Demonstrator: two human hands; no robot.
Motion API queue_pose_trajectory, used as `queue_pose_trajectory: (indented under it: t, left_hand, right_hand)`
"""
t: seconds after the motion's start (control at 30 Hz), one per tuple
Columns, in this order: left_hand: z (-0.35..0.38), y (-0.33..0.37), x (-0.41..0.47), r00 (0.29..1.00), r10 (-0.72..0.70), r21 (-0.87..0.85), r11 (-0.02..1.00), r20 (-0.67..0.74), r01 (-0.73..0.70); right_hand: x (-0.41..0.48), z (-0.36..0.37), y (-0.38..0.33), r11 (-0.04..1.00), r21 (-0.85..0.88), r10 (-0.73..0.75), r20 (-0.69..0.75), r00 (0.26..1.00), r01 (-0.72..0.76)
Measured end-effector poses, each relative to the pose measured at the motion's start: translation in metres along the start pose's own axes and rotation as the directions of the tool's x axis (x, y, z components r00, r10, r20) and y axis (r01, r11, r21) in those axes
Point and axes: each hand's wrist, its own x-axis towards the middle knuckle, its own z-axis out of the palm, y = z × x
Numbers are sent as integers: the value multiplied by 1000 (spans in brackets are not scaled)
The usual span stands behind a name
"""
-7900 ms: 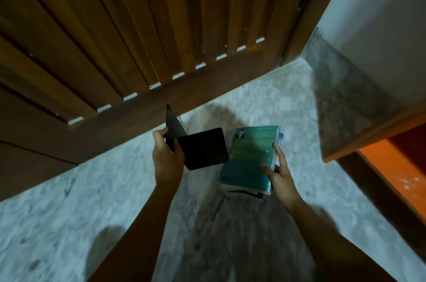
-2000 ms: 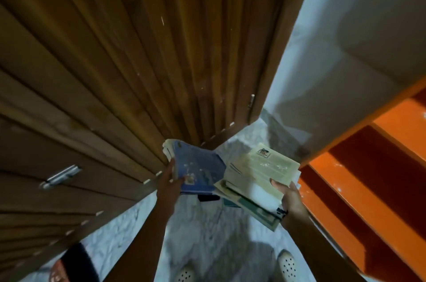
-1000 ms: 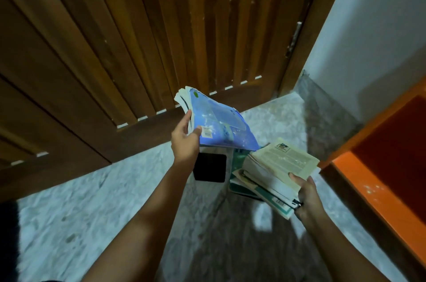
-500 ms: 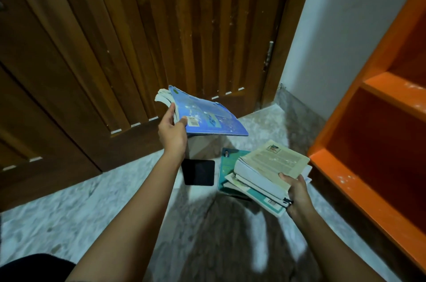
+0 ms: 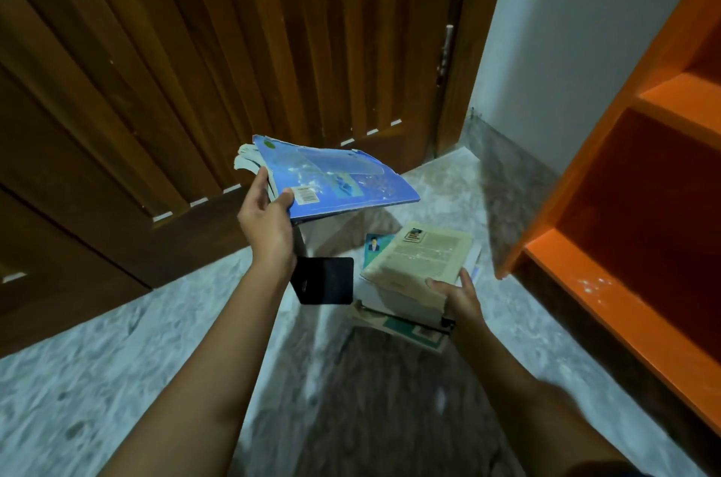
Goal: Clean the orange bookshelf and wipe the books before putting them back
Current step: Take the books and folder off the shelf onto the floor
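My left hand (image 5: 267, 223) grips a dusty blue paperback (image 5: 335, 180) by its corner and holds it level in the air before the door. My right hand (image 5: 460, 295) holds a stack of books (image 5: 409, 281) with a cream-covered book (image 5: 425, 254) on top, low over the floor. Under that stack a teal book (image 5: 373, 244) with a small portrait shows on the floor. A black bookend (image 5: 325, 279) stands on the floor between my hands. The orange bookshelf (image 5: 640, 227) fills the right side, its visible shelves bare and speckled with dust.
A brown slatted wooden door (image 5: 234, 47) closes off the far side. A white wall (image 5: 577, 28) with a grey skirting meets the shelf at the corner. The floor (image 5: 97, 379) is pale speckled marble.
My right hand has lowered the stack of books toward the teal book on the floor. My left hand has kept the blue paperback raised, tipping it flatter.
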Motion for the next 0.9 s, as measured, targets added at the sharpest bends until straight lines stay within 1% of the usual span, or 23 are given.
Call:
queue_pose_trajectory:
  t: [0.07,0.17,0.27,0.43,0.53,0.6,0.8,0.83,0.87,0.9]
  left_hand:
    - [-1,-6,8,1000,-10,-3,1000,-10,10]
    - [0,-15,17,1000,-17,0,1000,-6,17]
    - [1,-23,21,1000,-21,19,1000,-16,22]
    - [6,-36,22,999,-34,28,999,-1,34]
    - [8,-42,17,999,-45,35,998,17,44]
    - [10,-45,13,998,-54,43,998,29,53]
    - [23,-56,-3,995,-83,21,996,51,82]
    - [25,-58,-7,995,-86,22,996,59,85]
    - [27,-61,-10,994,-90,19,996,69,89]
    - [31,-65,-13,992,-97,6,995,77,97]
  right_hand:
    - [10,13,0,999,-6,-32,35,999,32]
    - [28,22,9,999,-47,-19,70,997,22]
    - [39,27,19,982,-174,-56,89,994,71]
    - [46,25,34,961,-262,-72,77,994,90]
    - [44,15,50,914,-388,-100,62,993,116]
    - [40,11,60,883,-456,-91,61,994,109]
    - [26,4,58,790,-612,-75,-47,996,31]
    - [22,5,54,782,-622,-122,-89,989,41]
    - [19,8,48,809,-585,-181,-156,971,56]
    - [16,12,42,869,-486,-232,-240,943,90]
